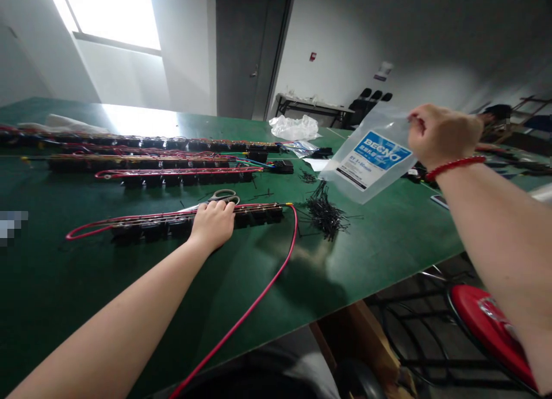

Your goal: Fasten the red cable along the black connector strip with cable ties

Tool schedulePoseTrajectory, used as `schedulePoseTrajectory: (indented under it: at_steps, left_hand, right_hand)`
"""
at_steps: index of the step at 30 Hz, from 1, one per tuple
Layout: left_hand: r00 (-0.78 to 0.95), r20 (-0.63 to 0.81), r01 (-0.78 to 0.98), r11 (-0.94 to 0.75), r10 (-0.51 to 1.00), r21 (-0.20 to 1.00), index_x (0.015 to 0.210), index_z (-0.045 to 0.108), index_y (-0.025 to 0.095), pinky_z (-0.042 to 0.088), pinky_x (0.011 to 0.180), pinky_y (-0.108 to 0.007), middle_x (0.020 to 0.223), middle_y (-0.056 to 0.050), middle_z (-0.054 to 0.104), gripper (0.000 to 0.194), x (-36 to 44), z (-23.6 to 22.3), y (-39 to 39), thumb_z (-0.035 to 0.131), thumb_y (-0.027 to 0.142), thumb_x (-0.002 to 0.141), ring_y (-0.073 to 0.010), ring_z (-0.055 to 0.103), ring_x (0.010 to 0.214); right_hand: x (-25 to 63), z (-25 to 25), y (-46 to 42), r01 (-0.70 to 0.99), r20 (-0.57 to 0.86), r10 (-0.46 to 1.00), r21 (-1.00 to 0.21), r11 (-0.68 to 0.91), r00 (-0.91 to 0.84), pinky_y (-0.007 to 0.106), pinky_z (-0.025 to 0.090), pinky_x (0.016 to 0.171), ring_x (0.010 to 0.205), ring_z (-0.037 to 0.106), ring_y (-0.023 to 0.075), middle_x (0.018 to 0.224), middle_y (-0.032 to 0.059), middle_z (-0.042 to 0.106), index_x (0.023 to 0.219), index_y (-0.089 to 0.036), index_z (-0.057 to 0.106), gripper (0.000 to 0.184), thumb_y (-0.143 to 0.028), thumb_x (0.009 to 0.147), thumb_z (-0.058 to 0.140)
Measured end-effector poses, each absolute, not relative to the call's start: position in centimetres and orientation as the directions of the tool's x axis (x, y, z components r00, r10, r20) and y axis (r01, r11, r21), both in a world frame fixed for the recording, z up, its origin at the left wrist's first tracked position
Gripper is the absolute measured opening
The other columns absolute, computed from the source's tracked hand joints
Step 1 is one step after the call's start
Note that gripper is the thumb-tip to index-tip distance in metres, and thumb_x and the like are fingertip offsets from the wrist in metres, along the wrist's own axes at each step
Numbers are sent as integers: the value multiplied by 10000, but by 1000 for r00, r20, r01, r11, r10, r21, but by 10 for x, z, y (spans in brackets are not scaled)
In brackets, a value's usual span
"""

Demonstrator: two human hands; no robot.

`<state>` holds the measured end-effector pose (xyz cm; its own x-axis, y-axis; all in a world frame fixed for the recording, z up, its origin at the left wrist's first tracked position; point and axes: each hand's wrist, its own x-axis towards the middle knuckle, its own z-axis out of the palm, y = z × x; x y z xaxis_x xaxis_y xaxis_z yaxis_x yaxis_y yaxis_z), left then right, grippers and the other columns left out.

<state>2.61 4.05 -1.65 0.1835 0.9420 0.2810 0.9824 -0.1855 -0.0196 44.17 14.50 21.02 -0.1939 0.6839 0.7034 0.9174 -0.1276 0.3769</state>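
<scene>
My left hand [214, 222] rests with curled fingers on a row of black blocks wired with red cable [181, 219] on the green table [86, 272]. My right hand [437, 135] is raised and pinches the corner of a clear plastic bag with a blue label [370, 157], which hangs tilted above a pile of thin black cable ties [324, 210]. A few ties hang from the bag's lower edge. Grey scissors [221, 196] lie just behind my left hand. A red wire [259, 298] trails from the block row toward the table's near edge.
Several more wired block rows [172, 175] lie further back on the left. A crumpled white plastic bag [294, 126] sits at the far side. A red stool [487, 324] stands below the table's right edge. Black chairs and a side table are by the far wall.
</scene>
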Motion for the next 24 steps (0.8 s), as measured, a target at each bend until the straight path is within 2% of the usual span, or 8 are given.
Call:
schedulePoseTrajectory:
  at_steps: [6, 12, 16, 19, 22, 24]
  left_hand:
    - [173, 294, 985, -173, 940, -26, 1242, 571, 160, 531, 921, -464, 1214, -96, 615, 357, 25, -18, 40, 570, 378, 959, -236, 618, 1075]
    - [177, 298, 984, -177, 938, -29, 1237, 574, 162, 545, 913, -452, 1236, -93, 604, 369, 24, -19, 41, 599, 385, 944, -226, 619, 1072]
    - [180, 299, 983, -184, 937, -14, 1206, 596, 155, 482, 927, -465, 1166, -134, 651, 304, 24, -20, 42, 473, 328, 990, -280, 614, 1085]
    - [182, 296, 982, -190, 938, -4, 1202, 602, 153, 440, 907, -459, 1163, -161, 666, 334, 25, -20, 42, 384, 295, 994, -319, 609, 1093]
    - [179, 293, 982, -188, 939, 1, 1215, 598, 152, 422, 892, -457, 1180, -164, 664, 364, 26, -20, 42, 349, 302, 996, -330, 606, 1089]
    - [174, 290, 983, -183, 941, 4, 1216, 598, 150, 414, 889, -457, 1180, -168, 663, 373, 26, -19, 41, 337, 301, 997, -333, 606, 1083]
  right_hand:
    - [448, 207, 145, 928, 744, 656, 324, -183, -131, 365, 210, 627, 820, 615, 230, 1048, 164, 723, 1153, -199, 652, 377, -366, 981, 362]
    - [457, 212, 144, 923, 705, 698, 342, -178, -127, 360, 231, 632, 778, 606, 223, 987, 154, 738, 1119, -216, 674, 352, -366, 953, 403]
    - [462, 213, 143, 925, 707, 699, 329, -190, -108, 372, 250, 655, 799, 599, 231, 987, 164, 730, 1126, -205, 666, 359, -376, 949, 404]
    - [472, 213, 149, 936, 727, 686, 266, -228, -40, 402, 288, 695, 862, 604, 264, 996, 189, 716, 1137, -177, 657, 378, -395, 957, 406]
    - [485, 211, 163, 955, 706, 705, 158, -252, 69, 408, 379, 722, 913, 616, 268, 1019, 201, 700, 1115, -141, 659, 333, -362, 962, 464]
    - [493, 206, 171, 972, 641, 763, 116, -205, 84, 376, 477, 755, 921, 630, 227, 1042, 139, 690, 1086, -153, 659, 272, -362, 945, 556]
